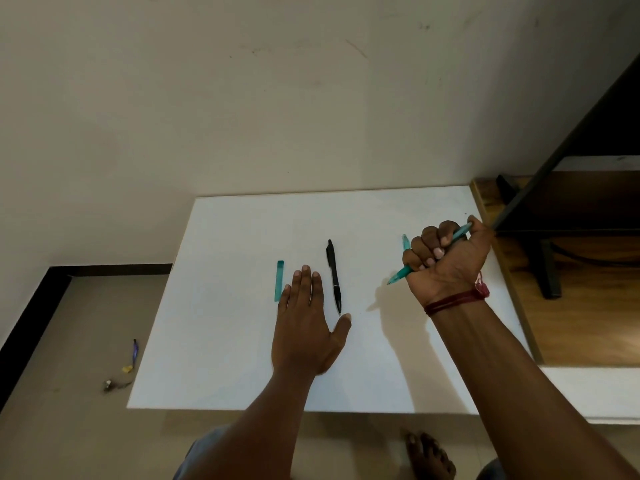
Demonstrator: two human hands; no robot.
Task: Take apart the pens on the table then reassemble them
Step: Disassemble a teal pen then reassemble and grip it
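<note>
white table, beige wall | left fingers flat (released) | right fingers grasp teal pen

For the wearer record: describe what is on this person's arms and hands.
Both forearms are bare to the bottom edge of the picture, with no sleeve in view. The left hand has no glove, and its wrist has no band or watch. The right hand has no glove either. Its wrist carries a dark red thread wristband, wound in several thin strands and knotted at the outer side.
</note>
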